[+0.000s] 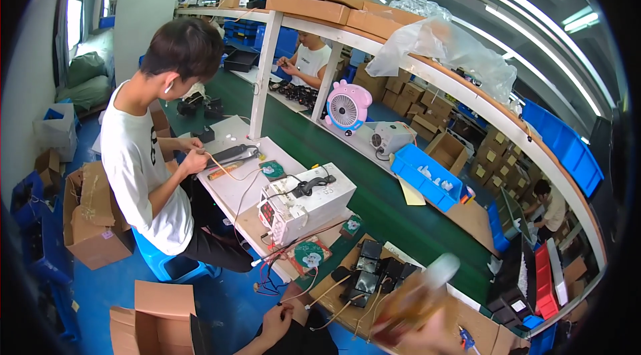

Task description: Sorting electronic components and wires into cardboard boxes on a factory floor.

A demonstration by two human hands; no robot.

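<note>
My left hand (276, 323) is low in the middle, over my dark-clothed lap, with its fingers curled together. Whatever is in those fingers, if anything, is hidden; a thin cable (298, 295) passes close by. To the right, my right hand (437, 336) is smeared by motion around a bottle with amber-brown contents (400, 308) and a pale top (443, 269). The bottle is tilted over the brown work surface. Beside it lie several black box-shaped devices (367, 268) with cables and pale connectors.
A white power unit (307, 201) stands ahead, with green pads (310, 256) and wires around it. On the left a person in a white shirt (143, 168) works with a cable. A blue bin (427, 178), a pink fan (347, 109) and an open carton (157, 321) are nearby.
</note>
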